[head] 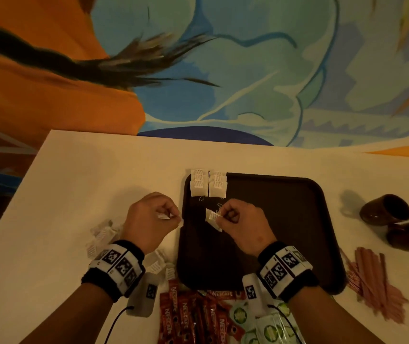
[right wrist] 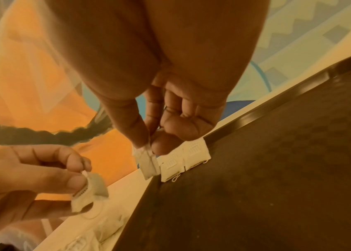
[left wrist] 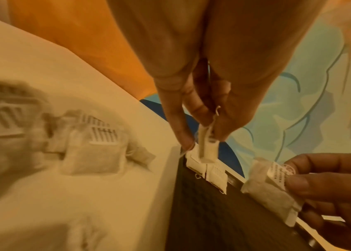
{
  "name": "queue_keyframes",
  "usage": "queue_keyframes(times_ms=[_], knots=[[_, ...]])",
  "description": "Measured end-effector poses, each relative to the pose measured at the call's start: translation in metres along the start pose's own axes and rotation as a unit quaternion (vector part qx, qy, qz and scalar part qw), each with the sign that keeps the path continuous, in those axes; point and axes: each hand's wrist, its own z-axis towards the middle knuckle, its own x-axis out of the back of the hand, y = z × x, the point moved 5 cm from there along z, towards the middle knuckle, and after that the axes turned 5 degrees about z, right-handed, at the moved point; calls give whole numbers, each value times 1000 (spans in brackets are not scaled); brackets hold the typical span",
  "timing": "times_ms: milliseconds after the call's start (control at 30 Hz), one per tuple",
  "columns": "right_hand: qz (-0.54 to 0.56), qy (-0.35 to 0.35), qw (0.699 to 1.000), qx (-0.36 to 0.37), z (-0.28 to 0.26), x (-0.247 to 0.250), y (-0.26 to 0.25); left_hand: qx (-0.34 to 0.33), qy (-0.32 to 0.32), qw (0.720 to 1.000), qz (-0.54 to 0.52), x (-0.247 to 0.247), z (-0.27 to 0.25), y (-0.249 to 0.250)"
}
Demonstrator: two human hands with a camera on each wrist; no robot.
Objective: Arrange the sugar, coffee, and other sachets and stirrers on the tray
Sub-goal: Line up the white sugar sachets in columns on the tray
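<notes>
The tea bag in your right hand hangs tilted over the dark tray, and the two neat tea-bag stacks sit straight ahead of it at the far-left corner. That hand is nearer the stacks, thumb and forefinger pinching the bag, other fingers curled. Your left hand pinches a second tea bag just off the tray's left rim, over the white table. Loose bags wait behind your left wrist.
</notes>
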Motion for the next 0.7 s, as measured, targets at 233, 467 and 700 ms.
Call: queue_keyframes(times_ms=[233, 467, 700], knots=[[-19, -25, 999, -31, 24, 17, 19, -60, -148, 980, 119, -36, 43, 23], [-56, -58, 995, -64, 73, 14, 38, -69, -275, 933, 221, -75, 94, 19], [-83, -22, 994, -65, 101, 10, 41, -72, -268, 928, 248, -91, 117, 8]])
